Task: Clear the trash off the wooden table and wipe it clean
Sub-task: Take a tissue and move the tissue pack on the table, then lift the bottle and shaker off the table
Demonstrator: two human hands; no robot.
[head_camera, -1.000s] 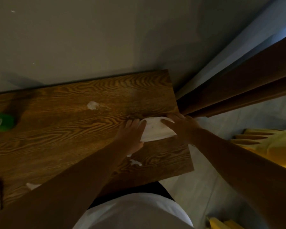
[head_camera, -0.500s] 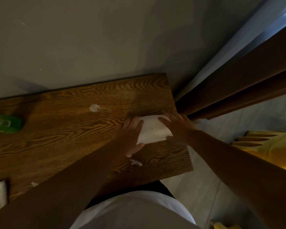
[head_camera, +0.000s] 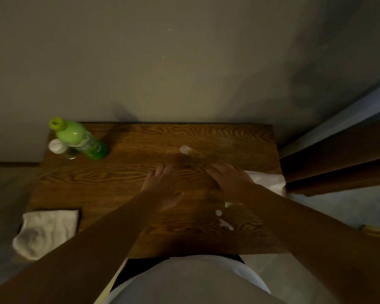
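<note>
The wooden table (head_camera: 123, 185) carries small white scraps: one (head_camera: 185, 149) beyond my hands and a few (head_camera: 223, 218) near the front right. My left hand (head_camera: 162, 187) lies flat on the wood with fingers apart, holding nothing. My right hand (head_camera: 227, 178) also rests flat, fingers stretched toward the left. A white sheet of paper (head_camera: 269, 182) lies at the table's right edge, partly under my right wrist.
A green bottle (head_camera: 81, 140) and a small white-capped bottle (head_camera: 58, 147) stand at the back left corner. A crumpled white cloth (head_camera: 45, 232) hangs over the front left edge. The wall is behind the table, and a dark door frame (head_camera: 338, 163) stands to its right.
My left hand has come off the white paper and moved left. The paper now lies at the right edge under my right wrist. The view has swung left, showing the bottles and cloth.
</note>
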